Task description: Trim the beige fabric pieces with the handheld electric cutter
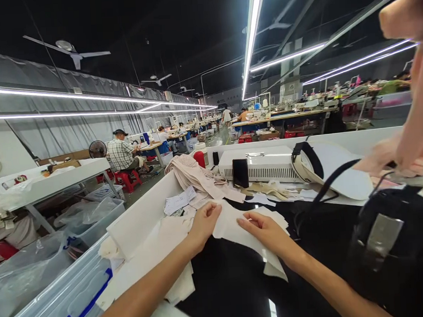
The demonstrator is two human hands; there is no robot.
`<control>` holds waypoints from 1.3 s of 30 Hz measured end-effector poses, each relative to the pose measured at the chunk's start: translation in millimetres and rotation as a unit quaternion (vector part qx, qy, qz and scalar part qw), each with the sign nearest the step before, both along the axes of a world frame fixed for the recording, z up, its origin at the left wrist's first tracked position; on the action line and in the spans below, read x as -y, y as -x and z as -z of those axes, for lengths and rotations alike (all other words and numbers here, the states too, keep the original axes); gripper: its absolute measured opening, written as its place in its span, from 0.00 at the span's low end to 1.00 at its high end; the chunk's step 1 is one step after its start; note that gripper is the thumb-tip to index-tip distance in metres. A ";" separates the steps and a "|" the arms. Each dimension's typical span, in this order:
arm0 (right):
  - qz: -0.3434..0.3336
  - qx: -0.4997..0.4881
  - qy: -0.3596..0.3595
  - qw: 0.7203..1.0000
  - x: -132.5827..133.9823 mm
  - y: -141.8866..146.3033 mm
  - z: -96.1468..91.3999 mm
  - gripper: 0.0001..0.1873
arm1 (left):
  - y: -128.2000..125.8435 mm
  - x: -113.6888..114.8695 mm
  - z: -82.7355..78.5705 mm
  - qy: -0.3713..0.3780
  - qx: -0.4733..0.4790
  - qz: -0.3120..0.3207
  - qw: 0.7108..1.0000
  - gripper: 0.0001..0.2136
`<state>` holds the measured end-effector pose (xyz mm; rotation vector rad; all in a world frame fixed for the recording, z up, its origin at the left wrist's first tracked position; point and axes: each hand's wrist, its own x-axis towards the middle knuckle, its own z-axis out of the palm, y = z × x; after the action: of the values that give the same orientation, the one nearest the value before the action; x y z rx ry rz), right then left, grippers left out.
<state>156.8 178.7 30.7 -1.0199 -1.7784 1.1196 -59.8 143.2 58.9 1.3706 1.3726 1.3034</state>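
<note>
My left hand (203,227) pinches the left edge of a cut piece of white fabric (229,219) between thumb and fingertips. On the right side of the same piece, my right hand (266,229) grips with thumb and fingers close together. The fabric spans between both hands above a glossy black work surface (224,276), and its lower corner hangs beneath my right wrist. Left of my left hand lie pale cut fabric pieces (173,231) and a paper slip with writing (180,200). Part of the cloth is hidden by my fingers.
Behind my hands are bunched beige cloth (194,176), a phone (240,172), a white vented box (268,162) and a white sun visor (340,170). A black machine (392,234) stands at right. A clear bin (56,299) sits at lower left. Co-workers sit farther off.
</note>
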 end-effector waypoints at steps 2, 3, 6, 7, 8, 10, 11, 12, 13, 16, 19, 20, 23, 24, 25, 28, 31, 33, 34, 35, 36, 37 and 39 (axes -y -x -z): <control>0.028 0.023 -0.016 0.999 -14.9 -8.4 -1.1 0.31 | 6.6 -18.6 -6.1 -0.019 -0.054 -0.018 0.998 0.17; 0.042 0.035 -0.024 0.998 -22.9 -13.2 -1.7 0.29 | 9.8 -27.1 -8.4 -0.025 -0.080 -0.027 0.996 0.15; 0.080 0.068 -0.051 0.993 -47.6 -27.7 -1.1 0.25 | 17.2 -48.4 -10.8 -0.035 -0.149 -0.048 0.987 0.13; 0.092 0.077 -0.059 0.991 -55.4 -31.9 0.2 0.23 | 18.7 -53.9 -10.0 -0.036 -0.169 -0.052 0.984 0.12; 0.103 0.087 -0.067 0.989 -62.6 -35.5 2.2 0.22 | 19.7 -58.6 -8.5 -0.036 -0.189 -0.055 0.980 0.12; 0.121 0.106 -0.080 0.984 -74.6 -40.8 7.5 0.20 | 20.7 -66.0 -3.9 -0.028 -0.227 -0.055 0.972 0.12; 0.127 0.116 -0.086 0.981 -79.2 -42.5 10.6 0.19 | 20.9 -68.6 -1.0 -0.022 -0.245 -0.053 0.968 0.12; 0.132 0.126 -0.091 0.979 -82.8 -43.8 13.9 0.18 | 21.1 -70.6 2.0 -0.014 -0.261 -0.049 0.964 0.12; 0.136 0.137 -0.097 0.976 -85.4 -44.6 17.3 0.17 | 21.2 -72.1 5.0 -0.005 -0.277 -0.046 0.960 0.12; 0.143 0.170 -0.116 0.968 -88.6 -45.0 27.6 0.15 | 21.9 -73.9 13.5 0.016 -0.312 -0.041 0.949 0.15; 0.150 0.206 -0.140 0.957 -86.7 -43.5 35.9 0.13 | 22.6 -74.4 19.8 0.031 -0.334 -0.042 0.941 0.17; 0.151 0.218 -0.150 0.952 -85.3 -42.7 37.9 0.13 | 22.7 -74.5 21.5 0.035 -0.340 -0.044 0.939 0.17; 0.149 0.258 -0.198 0.934 -79.8 -40.0 41.1 0.11 | 23.1 -74.2 24.5 0.043 -0.351 -0.057 0.934 0.17; 0.149 0.271 -0.219 0.926 -77.6 -39.0 41.5 0.10 | 23.4 -73.4 24.5 0.044 -0.353 -0.063 0.933 0.16; 0.150 0.282 -0.239 0.917 -75.4 -37.8 41.7 0.11 | 23.6 -72.2 23.8 0.043 -0.354 -0.071 0.931 0.14; 0.158 0.305 -0.294 0.892 -68.4 -32.5 42.2 0.15 | 23.3 -65.3 15.9 0.020 -0.361 -0.104 0.927 0.08; 0.152 0.313 -0.337 0.875 -61.2 -23.2 43.5 0.17 | 17.7 -56.5 0.6 -0.045 -0.380 -0.117 0.917 0.07; 0.134 0.314 -0.363 0.867 -57.0 -15.2 45.2 0.18 | 9.7 -52.5 -9.3 -0.095 -0.396 -0.085 0.909 0.05; 0.124 0.315 -0.374 0.863 -55.3 -11.3 46.6 0.18 | 5.0 -51.5 -12.9 -0.114 -0.404 -0.055 0.906 0.05; 0.113 0.315 -0.384 0.860 -54.1 -7.7 48.5 0.19 | 0.2 -51.2 -15.0 -0.128 -0.412 -0.021 0.902 0.04; 0.104 0.317 -0.392 0.857 -53.5 -4.7 51.2 0.20 | -4.2 -51.6 -15.4 -0.136 -0.420 0.015 0.897 0.05; 0.097 0.320 -0.398 0.854 -53.4 -2.6 54.7 0.21 | -7.8 -52.4 -14.0 -0.139 -0.428 0.048 0.892 0.06; 0.088 0.331 -0.402 0.849 -54.9 -1.1 64.2 0.23 | -11.5 -55.0 -6.1 -0.129 -0.445 0.096 0.881 0.10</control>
<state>157.9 233.6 -33.5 -1.0385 -2.2986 -0.1972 -48.4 198.2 65.0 2.4056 1.5885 0.7295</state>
